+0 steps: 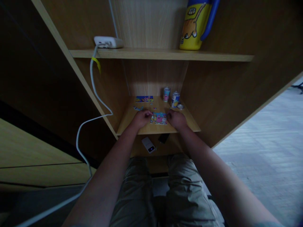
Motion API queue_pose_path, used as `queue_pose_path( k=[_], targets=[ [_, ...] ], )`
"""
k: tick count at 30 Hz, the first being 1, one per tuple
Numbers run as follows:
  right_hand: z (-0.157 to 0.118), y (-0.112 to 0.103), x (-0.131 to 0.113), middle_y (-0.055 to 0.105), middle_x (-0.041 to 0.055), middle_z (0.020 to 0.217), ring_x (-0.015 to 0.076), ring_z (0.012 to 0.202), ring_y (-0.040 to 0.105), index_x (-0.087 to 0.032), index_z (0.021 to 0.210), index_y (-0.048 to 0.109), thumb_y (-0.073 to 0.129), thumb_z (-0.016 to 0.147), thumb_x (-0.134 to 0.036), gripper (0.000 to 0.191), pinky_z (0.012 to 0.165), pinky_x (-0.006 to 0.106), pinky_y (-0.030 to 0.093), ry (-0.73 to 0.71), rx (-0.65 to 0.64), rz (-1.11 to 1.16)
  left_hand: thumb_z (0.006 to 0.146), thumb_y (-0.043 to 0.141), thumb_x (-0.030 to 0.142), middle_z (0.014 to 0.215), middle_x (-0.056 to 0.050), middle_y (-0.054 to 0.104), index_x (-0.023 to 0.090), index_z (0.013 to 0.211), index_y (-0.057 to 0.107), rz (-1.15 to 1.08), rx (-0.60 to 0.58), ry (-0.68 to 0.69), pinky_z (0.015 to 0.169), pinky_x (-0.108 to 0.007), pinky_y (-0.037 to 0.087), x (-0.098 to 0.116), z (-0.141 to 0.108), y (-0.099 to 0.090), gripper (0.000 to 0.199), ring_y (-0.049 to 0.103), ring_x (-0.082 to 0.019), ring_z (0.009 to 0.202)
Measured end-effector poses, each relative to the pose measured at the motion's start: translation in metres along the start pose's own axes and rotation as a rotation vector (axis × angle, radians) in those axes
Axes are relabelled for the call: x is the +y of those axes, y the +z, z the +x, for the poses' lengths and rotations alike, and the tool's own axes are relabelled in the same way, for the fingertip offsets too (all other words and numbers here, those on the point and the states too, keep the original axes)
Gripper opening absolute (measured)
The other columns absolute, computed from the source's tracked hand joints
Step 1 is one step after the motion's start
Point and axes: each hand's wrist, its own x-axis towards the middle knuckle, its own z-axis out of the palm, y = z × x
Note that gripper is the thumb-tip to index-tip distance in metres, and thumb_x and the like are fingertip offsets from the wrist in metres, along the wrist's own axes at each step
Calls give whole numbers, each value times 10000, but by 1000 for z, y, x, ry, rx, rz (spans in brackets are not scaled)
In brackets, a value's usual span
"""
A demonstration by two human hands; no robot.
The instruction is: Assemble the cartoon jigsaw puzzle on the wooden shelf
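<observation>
A partly joined jigsaw puzzle [159, 118] with pink and yellow cartoon figures lies on the lower shelf board between my hands. At its left edge, my left hand [142, 118] has its fingers drawn together, the tips touching or very near the puzzle. My right hand [177, 119] is curled at the right edge, its fingertips mostly hidden. Whatever either hand pinches is too small or covered to name. Loose puzzle pieces [138, 108] lie beyond my left hand, and another piece [154, 108] lies just behind the puzzle. A picture card [144, 99] lies flat farther back.
Two cartoon-printed cans, a pink one [166, 94] and a blue one [175, 100], stand at the back right by a round lid [180, 106]. Overhead, a shelf [151, 55] holds a yellow mug [193, 28] and a white charger [109, 42]. Its cable [93, 80] hangs at left. A power bank [148, 145] lies below.
</observation>
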Motion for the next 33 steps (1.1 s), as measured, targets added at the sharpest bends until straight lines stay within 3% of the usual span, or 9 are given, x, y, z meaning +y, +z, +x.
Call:
queue_pose_path(
  k=[33],
  targets=[
    [-1,-6,-2,836,136,1267,278,1130,785,-239,1396,758,414,1162,-363,435,915,325,552,5,-59,-11,956,691,236,980,-39,857,222,986,833,20,-16,-8,864,-333,597,-2,0,0,146,777,-210,904]
  ],
)
